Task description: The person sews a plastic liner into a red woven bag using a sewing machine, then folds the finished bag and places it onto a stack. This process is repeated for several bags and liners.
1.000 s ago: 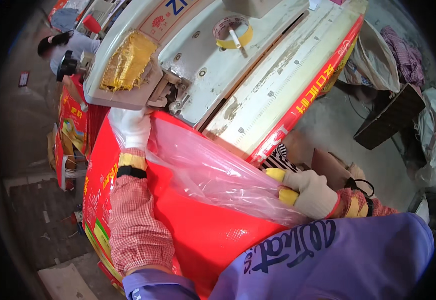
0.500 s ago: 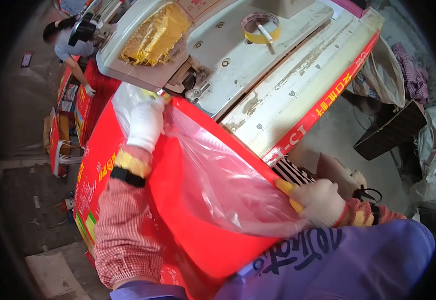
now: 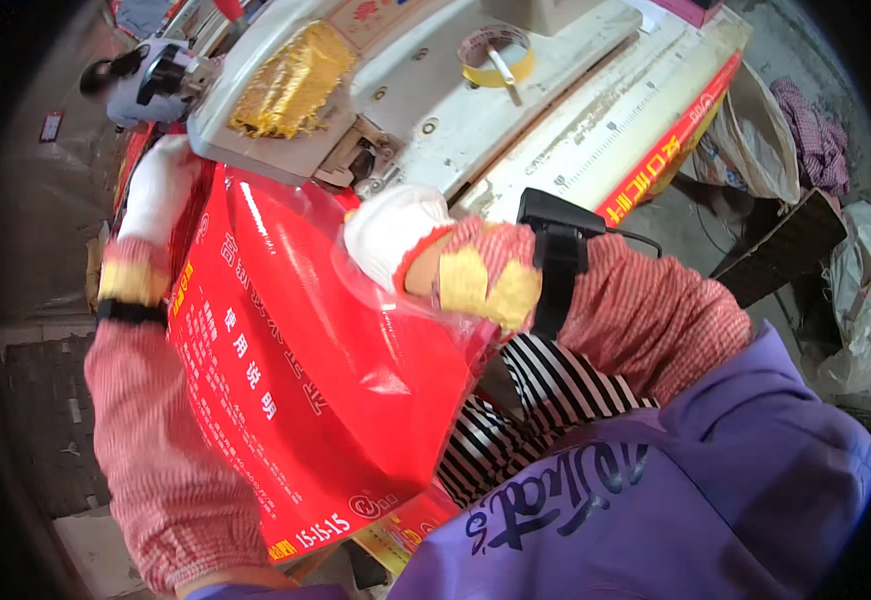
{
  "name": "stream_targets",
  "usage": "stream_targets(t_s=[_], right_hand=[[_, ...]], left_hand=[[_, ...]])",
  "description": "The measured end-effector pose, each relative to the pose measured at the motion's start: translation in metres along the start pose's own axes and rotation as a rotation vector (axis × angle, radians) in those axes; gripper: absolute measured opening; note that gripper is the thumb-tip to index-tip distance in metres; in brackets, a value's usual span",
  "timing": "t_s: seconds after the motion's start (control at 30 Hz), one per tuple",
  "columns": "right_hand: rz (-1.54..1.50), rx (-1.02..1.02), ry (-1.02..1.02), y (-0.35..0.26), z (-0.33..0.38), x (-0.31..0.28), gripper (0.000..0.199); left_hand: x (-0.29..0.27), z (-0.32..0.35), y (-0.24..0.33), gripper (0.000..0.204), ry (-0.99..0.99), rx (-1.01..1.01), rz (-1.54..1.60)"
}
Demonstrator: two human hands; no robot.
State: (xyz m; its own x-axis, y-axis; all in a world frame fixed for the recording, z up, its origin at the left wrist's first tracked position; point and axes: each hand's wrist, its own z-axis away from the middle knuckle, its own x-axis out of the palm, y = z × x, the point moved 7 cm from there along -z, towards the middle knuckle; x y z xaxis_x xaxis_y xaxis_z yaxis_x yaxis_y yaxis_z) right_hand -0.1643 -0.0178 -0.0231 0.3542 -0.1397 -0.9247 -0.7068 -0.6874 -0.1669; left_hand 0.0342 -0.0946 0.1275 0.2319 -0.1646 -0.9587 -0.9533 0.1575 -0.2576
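Nearest, at 5 o'clock, a purple garment (image 3: 676,480) fills the lower edge, with striped cloth (image 3: 526,400) just above it. Against these, centre to 7 o'clock, the red sack (image 3: 296,400) stands on a slant. Its printed face is toward the camera and a clear plastic liner (image 3: 396,330) spills from its mouth.

The right hand (image 3: 396,235), in a white glove with a black band (image 3: 556,260) on the wrist, sits at the centre on the sack's upper edge. Its grip is closed, bunching sack and liner together. The left hand (image 3: 156,185), also gloved, lies along the sack's upper corner at 10 o'clock. Its fingers are hidden, so I cannot tell whether that grip is closed.

Beyond them, from 11 to 1 o'clock, is the pale sewing machine (image 3: 436,110) on its table (image 3: 596,150). A yellow padded patch (image 3: 291,80) and a tape roll (image 3: 496,55) lie on top of it.

The sack's mouth seems to be being gathered and brought to the machine's head. The next move probably calls for both hands to level the top edge and keep the liner tucked in.

Half a second ago the right hand held the sack's lower edge at 4 o'clock. It has since come up to the mouth, and the sack has turned more upright.
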Motion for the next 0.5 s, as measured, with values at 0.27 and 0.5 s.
stream_targets(t_s=[0.27,0.5], right_hand=[[-0.149,-0.04,-0.079,0.097,0.043,0.003,0.01],[-0.28,-0.123,-0.093,0.069,0.028,-0.013,0.01]], left_hand=[[-0.094,0.066,0.257,0.036,-0.075,0.594,0.128],[-0.025,0.131,0.297,0.048,-1.171,0.738,0.091]])
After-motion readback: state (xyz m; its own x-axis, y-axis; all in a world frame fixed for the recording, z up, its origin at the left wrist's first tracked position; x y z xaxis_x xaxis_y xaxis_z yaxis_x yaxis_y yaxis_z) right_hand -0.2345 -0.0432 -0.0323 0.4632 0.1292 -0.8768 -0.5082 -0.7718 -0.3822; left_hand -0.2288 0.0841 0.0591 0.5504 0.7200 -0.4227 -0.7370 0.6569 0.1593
